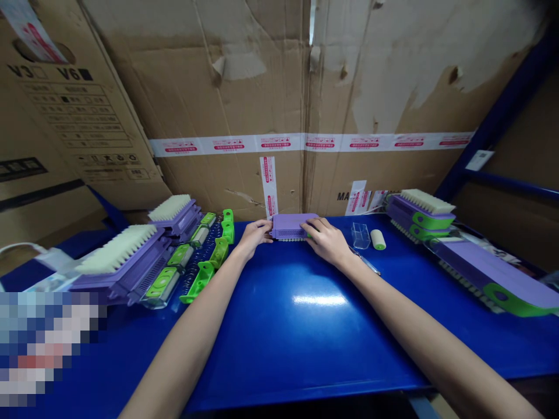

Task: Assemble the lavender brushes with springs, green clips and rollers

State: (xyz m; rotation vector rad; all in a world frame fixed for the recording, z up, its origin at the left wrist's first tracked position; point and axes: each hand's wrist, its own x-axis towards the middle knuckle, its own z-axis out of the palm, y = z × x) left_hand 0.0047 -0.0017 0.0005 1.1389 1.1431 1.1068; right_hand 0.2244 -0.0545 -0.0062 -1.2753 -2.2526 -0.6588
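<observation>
A purple brush body point(288, 223) with pale bristles lies bristles down near the back of the blue table. My left hand point(254, 237) has its fingers closed on the left end of this brush. On its right end rests my right hand point(325, 240), with the fingers curled over the top and edge; a bit of green shows under them. Right of that hand are a clear plastic box point(360, 235), a small whitish cylinder point(378, 240) with a green end, and a thin metallic tool point(367, 262), partly hidden by the forearm.
To the left, purple brush bodies point(126, 270) lie bristles up beside green-topped clear boxes point(162, 285), springs point(196, 256) and bright green end caps point(201, 279). Brushes with green ends point(493, 265) are on the right. Cardboard point(227, 105) walls the back; a blue post point(493, 116) slants at right.
</observation>
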